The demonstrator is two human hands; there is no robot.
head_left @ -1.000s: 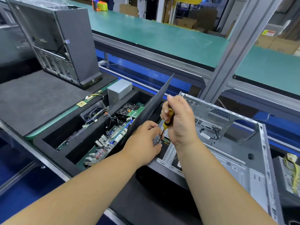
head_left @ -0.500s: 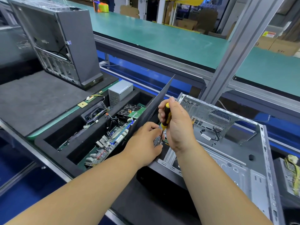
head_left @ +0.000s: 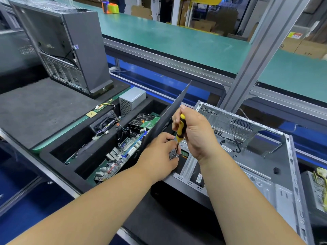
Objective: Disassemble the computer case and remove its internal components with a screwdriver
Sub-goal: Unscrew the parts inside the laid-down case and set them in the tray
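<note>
Gripping a screwdriver (head_left: 180,129) upright in the right hand (head_left: 196,133), fingers curled round its yellow-and-black handle, a person works at the near left corner of an open case (head_left: 265,167) lying on its side on a dark mat (head_left: 168,225). The shaft points straight down so the tip can bear squarely on a fastener (the screw itself is hidden behind the fingers). The left hand (head_left: 159,156) pinches a small metal bracket (head_left: 174,153) at the tip, apparently to steady the part while the driver turns.

A dark side panel (head_left: 169,117) stands tilted just left of the hands, leaning between the case and a foam tray (head_left: 58,152), probably parked there to keep it out of the way. The tray holds parts that look already removed: a motherboard (head_left: 122,154) in the near compartment, a fan (head_left: 104,123) with loose wires farther left, a silver power supply (head_left: 132,99) at the far end, and a cooler (head_left: 139,121) beside it. Sorting them into compartments keeps them apart and off the bench.

The case interior looks largely stripped, with a short cable (head_left: 237,144) near the rear grille, suggesting the job is well along. A second case (head_left: 70,46) stands upright at far left on its own mat. A green conveyor (head_left: 177,38) runs across the far side.
</note>
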